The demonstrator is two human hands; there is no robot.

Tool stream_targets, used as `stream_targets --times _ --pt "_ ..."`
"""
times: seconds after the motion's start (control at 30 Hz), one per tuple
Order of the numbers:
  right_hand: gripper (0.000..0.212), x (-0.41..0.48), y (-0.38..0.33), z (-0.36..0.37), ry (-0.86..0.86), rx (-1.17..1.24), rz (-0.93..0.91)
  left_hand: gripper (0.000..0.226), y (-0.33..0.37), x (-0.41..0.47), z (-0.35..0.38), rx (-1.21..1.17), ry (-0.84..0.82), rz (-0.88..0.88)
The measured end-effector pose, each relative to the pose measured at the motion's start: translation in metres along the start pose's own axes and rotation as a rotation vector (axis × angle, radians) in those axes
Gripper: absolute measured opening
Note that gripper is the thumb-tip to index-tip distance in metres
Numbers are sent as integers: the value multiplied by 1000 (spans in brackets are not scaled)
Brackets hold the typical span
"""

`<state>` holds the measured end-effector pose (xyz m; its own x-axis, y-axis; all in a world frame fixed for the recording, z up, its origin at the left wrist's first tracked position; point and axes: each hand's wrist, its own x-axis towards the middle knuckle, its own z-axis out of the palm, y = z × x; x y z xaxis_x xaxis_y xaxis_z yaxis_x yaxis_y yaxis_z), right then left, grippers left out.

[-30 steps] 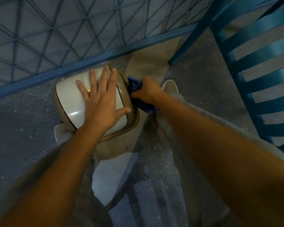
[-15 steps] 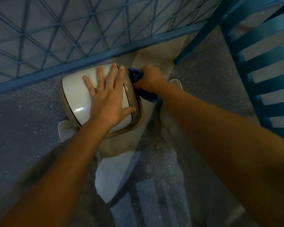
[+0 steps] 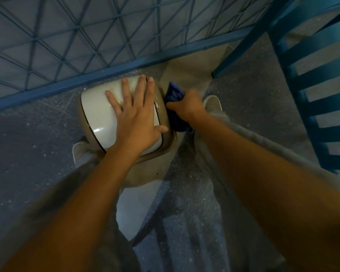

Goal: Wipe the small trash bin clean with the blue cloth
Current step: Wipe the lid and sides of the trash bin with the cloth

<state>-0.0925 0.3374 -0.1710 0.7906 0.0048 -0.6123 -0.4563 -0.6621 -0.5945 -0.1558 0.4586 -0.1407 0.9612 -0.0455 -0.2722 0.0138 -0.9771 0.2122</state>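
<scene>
The small beige trash bin (image 3: 98, 112) with a glossy white swing lid stands on the floor between my feet, seen from above. My left hand (image 3: 135, 120) lies flat on the lid with its fingers spread and straight. My right hand (image 3: 186, 106) grips the bunched blue cloth (image 3: 174, 95) and holds it against the bin's right side. Part of the cloth hangs down below my fist. The bin's body under the lid is mostly hidden.
A blue metal lattice fence (image 3: 106, 36) with a thick bottom rail runs close behind the bin. A blue slatted chair (image 3: 318, 91) stands at the right, its leg near my right shoe (image 3: 212, 103). Grey speckled floor lies all around.
My right hand with the cloth slid up the bin's right side toward the fence, then came back a little. My left hand stayed flat on the lid.
</scene>
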Motion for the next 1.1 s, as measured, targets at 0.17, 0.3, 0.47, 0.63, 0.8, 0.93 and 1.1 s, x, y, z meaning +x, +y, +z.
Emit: stream_targets --times 0.17,0.3,0.47,0.63,0.8,0.93,1.1 --pt "25 -47 28 8 85 124 74 110 1 1 1 4 7 -13" --pt "21 -71 42 21 162 207 89 111 2 0 0 7 1 -11" --pt "15 -88 51 38 168 310 162 111 1 1 0 12 5 -5" --pt "21 -98 52 56 253 387 177 110 -1 1 -1 26 1 10" --pt "17 -112 50 77 181 411 163 110 -1 1 -2 30 -6 12" --pt "20 -118 43 91 98 404 149 109 -4 2 -2 17 -11 29" --pt "32 -131 39 80 25 527 119 101 -9 0 -8 -98 -20 58"
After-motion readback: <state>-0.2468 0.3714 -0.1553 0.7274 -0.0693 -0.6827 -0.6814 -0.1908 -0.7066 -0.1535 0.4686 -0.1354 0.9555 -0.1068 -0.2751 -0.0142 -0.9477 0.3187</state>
